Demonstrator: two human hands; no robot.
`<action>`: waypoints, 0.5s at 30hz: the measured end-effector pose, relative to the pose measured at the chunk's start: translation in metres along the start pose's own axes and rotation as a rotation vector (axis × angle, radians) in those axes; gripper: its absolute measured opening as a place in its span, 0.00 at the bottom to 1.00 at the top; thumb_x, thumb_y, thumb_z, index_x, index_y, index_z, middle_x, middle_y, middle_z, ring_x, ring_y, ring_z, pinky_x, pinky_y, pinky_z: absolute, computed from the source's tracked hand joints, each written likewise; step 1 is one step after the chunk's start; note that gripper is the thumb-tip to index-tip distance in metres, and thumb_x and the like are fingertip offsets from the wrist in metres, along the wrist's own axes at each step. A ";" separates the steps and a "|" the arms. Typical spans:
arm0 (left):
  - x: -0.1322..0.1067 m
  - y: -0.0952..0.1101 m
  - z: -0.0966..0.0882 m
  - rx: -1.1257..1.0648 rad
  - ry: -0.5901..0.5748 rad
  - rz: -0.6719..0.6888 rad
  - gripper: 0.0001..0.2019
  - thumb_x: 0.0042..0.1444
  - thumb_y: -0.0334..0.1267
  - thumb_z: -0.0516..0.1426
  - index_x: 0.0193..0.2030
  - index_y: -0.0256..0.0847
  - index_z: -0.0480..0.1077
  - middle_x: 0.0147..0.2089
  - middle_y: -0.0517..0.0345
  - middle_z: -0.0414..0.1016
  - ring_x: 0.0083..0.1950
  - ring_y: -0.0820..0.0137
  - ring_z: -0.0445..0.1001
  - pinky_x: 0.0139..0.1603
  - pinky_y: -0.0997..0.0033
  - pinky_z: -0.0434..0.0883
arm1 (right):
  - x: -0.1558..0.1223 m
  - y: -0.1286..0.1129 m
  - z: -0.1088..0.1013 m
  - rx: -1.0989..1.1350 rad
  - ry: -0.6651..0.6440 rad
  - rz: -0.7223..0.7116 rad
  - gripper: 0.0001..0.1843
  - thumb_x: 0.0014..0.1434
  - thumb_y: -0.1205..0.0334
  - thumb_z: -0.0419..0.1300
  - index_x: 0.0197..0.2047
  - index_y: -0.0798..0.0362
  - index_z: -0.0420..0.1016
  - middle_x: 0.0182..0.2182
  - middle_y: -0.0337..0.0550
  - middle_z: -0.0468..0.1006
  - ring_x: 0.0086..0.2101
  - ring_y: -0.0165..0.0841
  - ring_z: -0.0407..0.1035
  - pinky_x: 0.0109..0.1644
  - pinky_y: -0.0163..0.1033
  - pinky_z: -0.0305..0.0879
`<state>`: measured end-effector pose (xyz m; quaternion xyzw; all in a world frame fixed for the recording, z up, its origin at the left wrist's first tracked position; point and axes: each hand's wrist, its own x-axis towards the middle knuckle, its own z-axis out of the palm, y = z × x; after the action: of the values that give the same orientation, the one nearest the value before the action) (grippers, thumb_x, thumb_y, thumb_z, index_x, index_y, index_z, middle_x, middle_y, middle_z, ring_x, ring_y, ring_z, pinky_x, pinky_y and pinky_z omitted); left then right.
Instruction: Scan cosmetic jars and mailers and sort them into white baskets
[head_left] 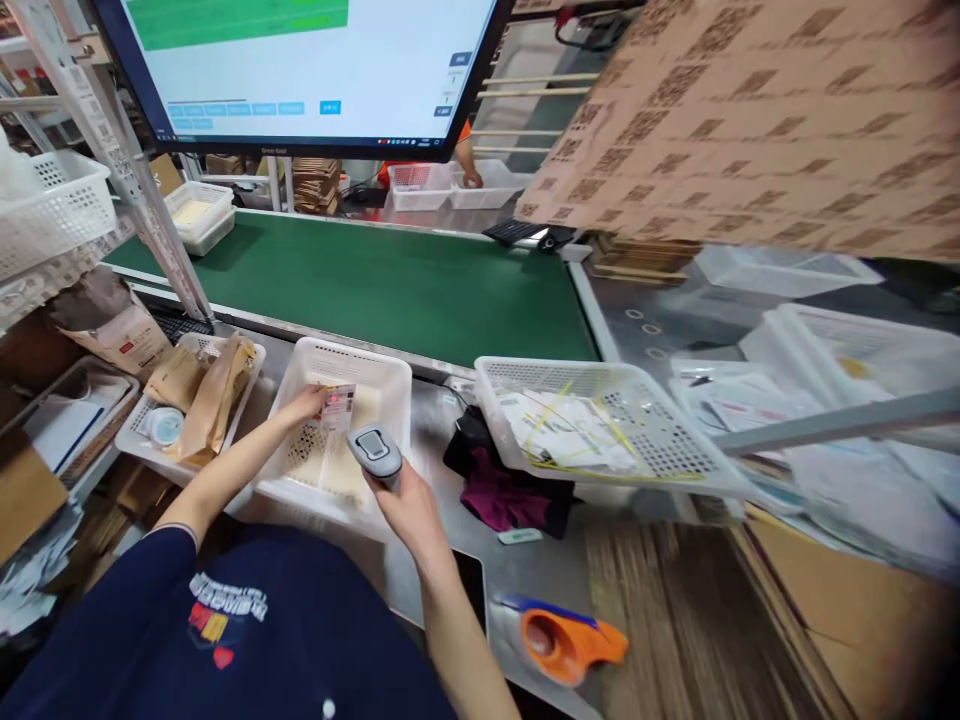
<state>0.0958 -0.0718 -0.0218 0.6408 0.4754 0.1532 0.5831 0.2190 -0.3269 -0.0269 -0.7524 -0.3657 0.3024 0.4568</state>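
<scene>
My right hand is wrapped round a grey barcode scanner, which points toward a white plastic basket. Inside that basket, my left hand pinches the edge of a small flat packet with a printed label. A red light spot from the scanner falls on the label. Pale flat pieces lie in the basket under the packet; their kind is unclear. The fingertips of my left hand are partly hidden by the packet's edge.
A green conveyor belt runs behind the basket, below a monitor. Beside me are a basket of brown paper packages, a basket of papers and an orange tape dispenser. Across the belt, another person's hand touches a bin.
</scene>
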 end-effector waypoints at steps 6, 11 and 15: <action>-0.018 0.013 -0.062 0.215 0.365 0.194 0.13 0.56 0.25 0.70 0.47 0.41 0.83 0.58 0.37 0.88 0.69 0.46 0.83 0.80 0.49 0.72 | -0.036 0.009 0.016 0.054 -0.020 0.116 0.35 0.57 0.31 0.65 0.57 0.47 0.86 0.56 0.58 0.91 0.61 0.63 0.84 0.62 0.61 0.81; -0.047 0.012 -0.172 0.388 0.673 0.106 0.09 0.59 0.27 0.69 0.44 0.38 0.76 0.59 0.25 0.86 0.74 0.38 0.79 0.81 0.42 0.68 | -0.075 0.056 0.013 -0.001 -0.049 0.273 0.35 0.52 0.25 0.65 0.49 0.43 0.88 0.50 0.59 0.92 0.59 0.69 0.85 0.56 0.62 0.84; -0.060 -0.006 -0.207 0.379 0.668 -0.003 0.18 0.61 0.41 0.72 0.29 0.45 0.68 0.33 0.43 0.82 0.57 0.46 0.88 0.69 0.52 0.77 | -0.085 0.058 0.014 -0.057 -0.049 0.331 0.32 0.49 0.23 0.63 0.42 0.38 0.86 0.41 0.58 0.92 0.52 0.72 0.86 0.46 0.63 0.84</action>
<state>-0.0922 0.0048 0.0510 0.6513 0.6600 0.2619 0.2675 0.1772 -0.4086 -0.0753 -0.8075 -0.2563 0.3812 0.3701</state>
